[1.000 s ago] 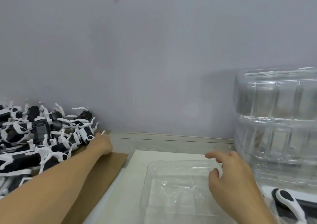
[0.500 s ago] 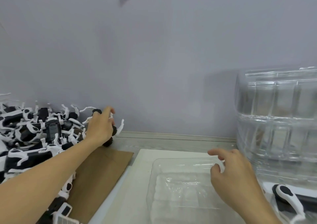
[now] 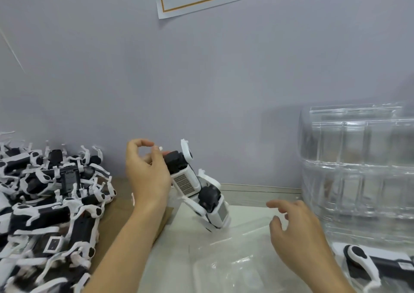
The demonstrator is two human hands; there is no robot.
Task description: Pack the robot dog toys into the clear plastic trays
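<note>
Left hand [image 3: 149, 176] gripping robot dog toy [image 3: 197, 188], tilted, raised above the desk [image 3: 251, 191], beside the toy pile [image 3: 49, 205]; right hand [image 3: 298, 232] empty, fingers relaxed, over the clear tray [image 3: 235, 268]; stacked trays [image 3: 358, 171] at right

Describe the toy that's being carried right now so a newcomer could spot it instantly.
Start at the heap of black-and-white robot dog toys on the left and move right to the raised left hand. It grips one black-and-white robot dog toy; alone among them, it is in the air, tilted.
</note>
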